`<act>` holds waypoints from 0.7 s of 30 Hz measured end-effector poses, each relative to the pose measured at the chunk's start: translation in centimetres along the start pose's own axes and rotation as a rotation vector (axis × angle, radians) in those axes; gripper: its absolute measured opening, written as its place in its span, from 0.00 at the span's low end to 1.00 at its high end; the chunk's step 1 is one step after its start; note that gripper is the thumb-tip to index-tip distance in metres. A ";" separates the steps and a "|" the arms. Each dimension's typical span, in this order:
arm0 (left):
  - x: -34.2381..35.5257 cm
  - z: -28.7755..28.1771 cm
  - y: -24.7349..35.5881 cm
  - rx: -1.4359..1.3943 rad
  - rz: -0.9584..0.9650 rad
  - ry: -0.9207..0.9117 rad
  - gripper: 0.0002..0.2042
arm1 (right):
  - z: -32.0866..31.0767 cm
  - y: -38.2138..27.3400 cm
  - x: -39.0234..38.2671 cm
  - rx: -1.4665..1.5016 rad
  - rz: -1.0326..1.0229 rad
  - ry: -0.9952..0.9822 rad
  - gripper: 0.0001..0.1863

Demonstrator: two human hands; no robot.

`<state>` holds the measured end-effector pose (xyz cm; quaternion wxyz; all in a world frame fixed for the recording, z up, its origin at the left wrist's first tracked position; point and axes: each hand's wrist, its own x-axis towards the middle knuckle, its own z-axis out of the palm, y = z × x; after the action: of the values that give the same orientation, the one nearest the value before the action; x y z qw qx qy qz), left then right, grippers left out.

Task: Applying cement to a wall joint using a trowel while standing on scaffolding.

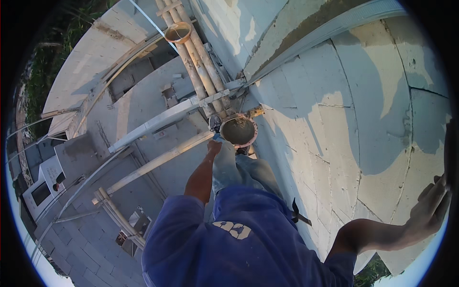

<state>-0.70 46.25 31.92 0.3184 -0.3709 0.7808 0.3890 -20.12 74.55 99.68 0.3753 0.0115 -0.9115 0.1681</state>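
Note:
My left hand (pixel 213 147) is closed round a small blue object (pixel 218 137), perhaps a handle, just beside my legs (pixel 229 167). Beyond it a round bucket of grey mix (pixel 238 131) sits at the end of bamboo poles (pixel 202 71), close by my feet. My right hand (pixel 432 203) reaches to the far right, its fingers curved against a dark object (pixel 448 148) that is cut off by the rim of the view, beside the pale block wall (pixel 334 134).
A second bucket (pixel 177 32) rests farther up the poles. A long pale beam (pixel 158 124) and lower bamboo rails (pixel 160 167) cross on the left, high above a lower block-paved level (pixel 86 248). What may be a person (pixel 57 185) is far below at left.

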 end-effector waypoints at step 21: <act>18.8 21.0 -10.9 -0.402 -0.253 0.242 0.23 | 26.6 22.7 -49.7 0.064 1.069 -1.337 0.15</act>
<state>2.83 53.11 2.75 0.1886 -0.5651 0.6678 0.4462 -5.88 82.33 41.13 -0.3713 -0.3127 -0.8190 0.3059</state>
